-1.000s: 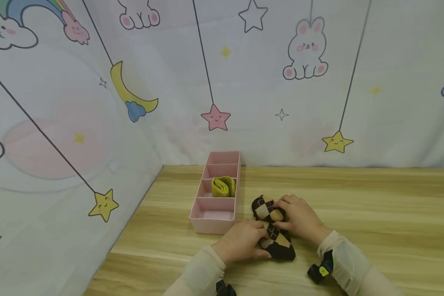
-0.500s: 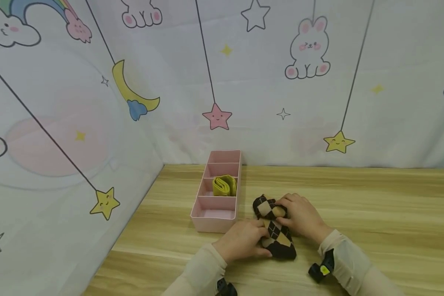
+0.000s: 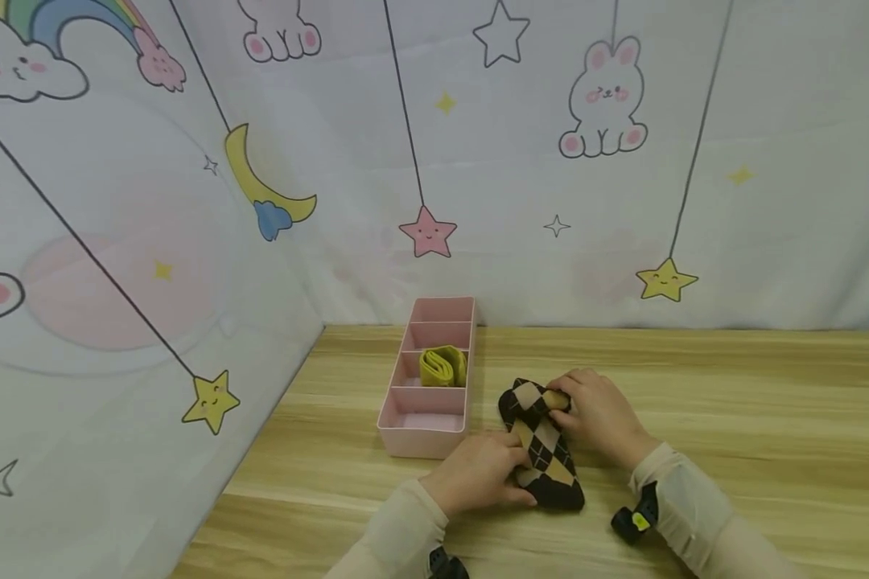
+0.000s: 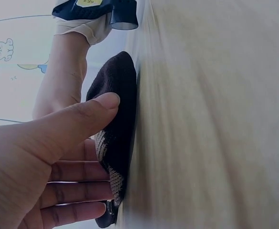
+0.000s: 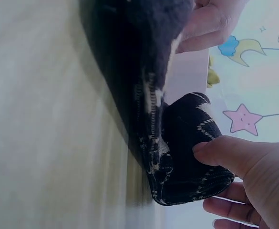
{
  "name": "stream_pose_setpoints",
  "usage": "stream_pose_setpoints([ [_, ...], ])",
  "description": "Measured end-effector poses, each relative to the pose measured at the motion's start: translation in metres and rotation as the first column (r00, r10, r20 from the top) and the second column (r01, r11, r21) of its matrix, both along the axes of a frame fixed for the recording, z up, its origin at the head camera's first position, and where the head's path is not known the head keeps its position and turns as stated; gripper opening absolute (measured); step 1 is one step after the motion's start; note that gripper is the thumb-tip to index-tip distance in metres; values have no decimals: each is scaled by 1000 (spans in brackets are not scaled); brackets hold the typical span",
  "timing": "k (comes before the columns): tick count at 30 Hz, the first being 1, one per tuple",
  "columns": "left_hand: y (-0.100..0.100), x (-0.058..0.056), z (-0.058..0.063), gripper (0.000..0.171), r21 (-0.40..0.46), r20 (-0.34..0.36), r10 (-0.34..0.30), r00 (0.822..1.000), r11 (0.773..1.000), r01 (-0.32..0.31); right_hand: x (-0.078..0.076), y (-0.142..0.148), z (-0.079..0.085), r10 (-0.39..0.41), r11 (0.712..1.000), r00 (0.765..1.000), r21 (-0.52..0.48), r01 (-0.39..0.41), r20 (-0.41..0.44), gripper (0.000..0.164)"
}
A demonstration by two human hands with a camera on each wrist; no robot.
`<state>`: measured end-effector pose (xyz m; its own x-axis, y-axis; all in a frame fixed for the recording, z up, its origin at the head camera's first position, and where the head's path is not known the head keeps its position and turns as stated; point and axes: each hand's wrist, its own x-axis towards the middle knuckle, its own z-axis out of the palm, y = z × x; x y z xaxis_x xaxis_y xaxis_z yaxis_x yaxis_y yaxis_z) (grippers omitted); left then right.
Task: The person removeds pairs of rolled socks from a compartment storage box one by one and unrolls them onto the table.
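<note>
A black and tan argyle sock (image 3: 546, 458) lies on the table with its far end folded over. My right hand (image 3: 599, 414) pinches that folded end; in the right wrist view the thumb (image 5: 220, 151) lies on the fold and the other fingers are on its far side. On the near left part of the sock rests my left hand (image 3: 478, 474). The left wrist view shows its thumb (image 4: 94, 110) touching the dark near end, while the other fingers lie fairly straight along the sock's side.
Left of the sock stands a pink divided box (image 3: 423, 442). A rolled yellow-green cloth item (image 3: 443, 367) sits in one of its compartments. Behind the wooden table (image 3: 731, 402) hangs a printed white curtain (image 3: 507, 161).
My right hand has shifted slightly away and to the right with the folded end. The sock's lower part shows more and looks flatter. My left hand has hardly moved.
</note>
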<state>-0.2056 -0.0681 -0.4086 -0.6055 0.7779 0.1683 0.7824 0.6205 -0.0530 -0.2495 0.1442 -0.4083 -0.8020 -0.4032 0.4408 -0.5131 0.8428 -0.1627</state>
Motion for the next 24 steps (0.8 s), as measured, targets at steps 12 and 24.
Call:
stream_pose_setpoints([
  [12,0,0,0,35,8,-6,6,1000,1000,-6,-11,2,-4,-27,997,997,-67,22,-72,31],
  [24,1,0,0,34,2,-13,0,1000,1000,0,-23,2,-2,-62,995,998,-84,60,-24,30],
])
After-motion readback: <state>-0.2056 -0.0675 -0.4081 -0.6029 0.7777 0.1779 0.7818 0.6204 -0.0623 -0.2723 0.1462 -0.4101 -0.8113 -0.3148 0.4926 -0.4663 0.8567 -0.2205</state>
